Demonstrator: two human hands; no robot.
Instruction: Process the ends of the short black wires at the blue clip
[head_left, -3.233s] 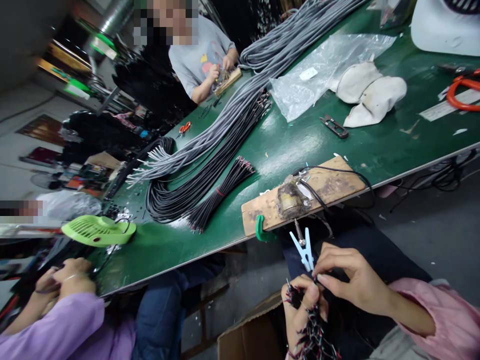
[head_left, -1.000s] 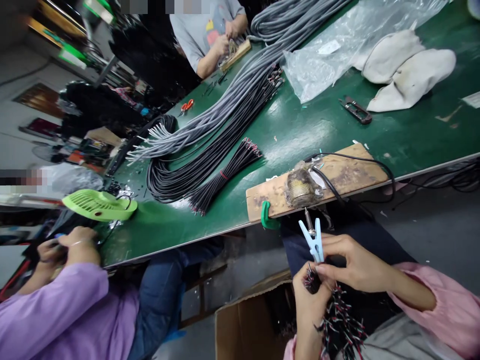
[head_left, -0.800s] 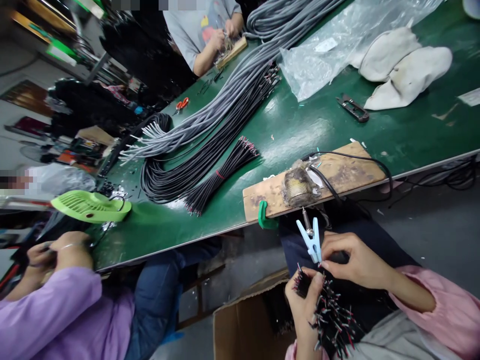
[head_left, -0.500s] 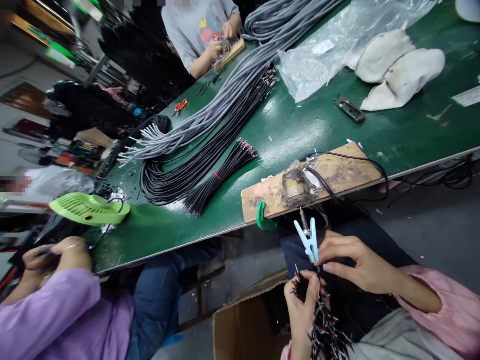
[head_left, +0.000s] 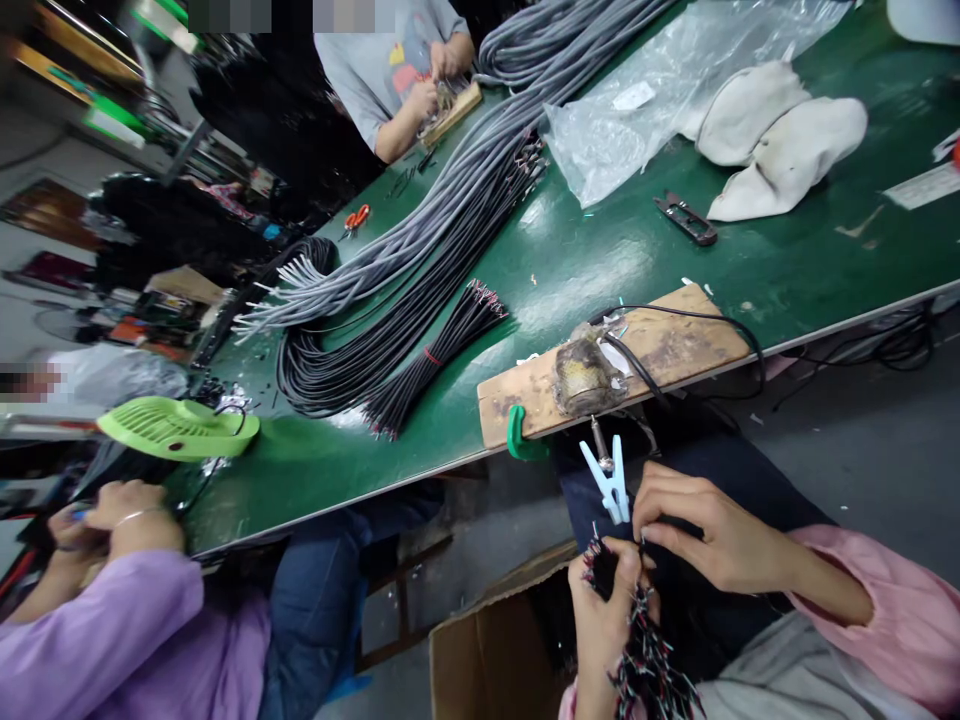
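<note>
The wire bundle [head_left: 646, 650], at the lower right of the frame, is probably light and flexible, with delicate thin ends; its black part seems better to grip. The left hand [head_left: 606, 612] is closed around it. The right hand [head_left: 697, 522] has fingertips nearly together; I cannot tell if they pinch a wire. One second ago they overlapped the blue peg [head_left: 614, 503]; now they are just beside it.

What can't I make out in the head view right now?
All in the head view:
Wire bundle, gripped part: hidden by the left hand.
What the right hand pinches, if anything: too small.
Cardboard box, near end: cut off by the bottom edge.
Orange object: cut off by the right edge.
</note>
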